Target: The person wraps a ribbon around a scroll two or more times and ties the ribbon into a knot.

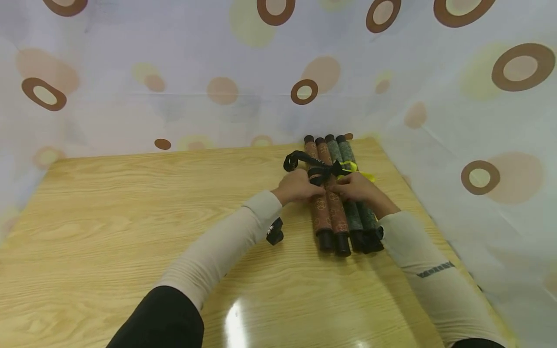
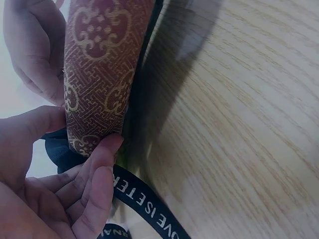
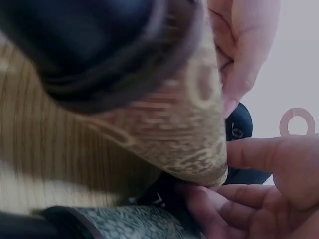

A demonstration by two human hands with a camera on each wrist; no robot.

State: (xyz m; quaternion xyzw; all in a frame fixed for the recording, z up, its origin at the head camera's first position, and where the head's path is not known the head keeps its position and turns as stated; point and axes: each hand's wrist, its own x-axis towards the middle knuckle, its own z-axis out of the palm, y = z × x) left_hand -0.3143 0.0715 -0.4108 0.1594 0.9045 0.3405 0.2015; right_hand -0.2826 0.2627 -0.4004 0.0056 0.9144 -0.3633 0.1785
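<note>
Two reddish-brown brocade scrolls [image 1: 321,212] with black end knobs lie side by side on the wooden table, beside two green scrolls [image 1: 352,217]. A black ribbon [image 1: 300,157] with white lettering runs across the brown pair. My left hand [image 1: 298,186] grips the brown pair from the left, thumb on one side and fingers [image 2: 99,174] curled on the other. From the right, my right hand [image 1: 357,187] pinches the same pair, its thumb [image 3: 249,152] against the brocade. Both hands are just below the ribbon, and they partly hide it.
A yellow ribbon [image 1: 367,175] lies over the green scrolls. A small black object [image 1: 275,232] with white marks sits by my left sleeve, partly hidden. The wooden table [image 1: 130,208] extends left. Spotted white cloth [image 1: 183,111] hangs behind and on the right.
</note>
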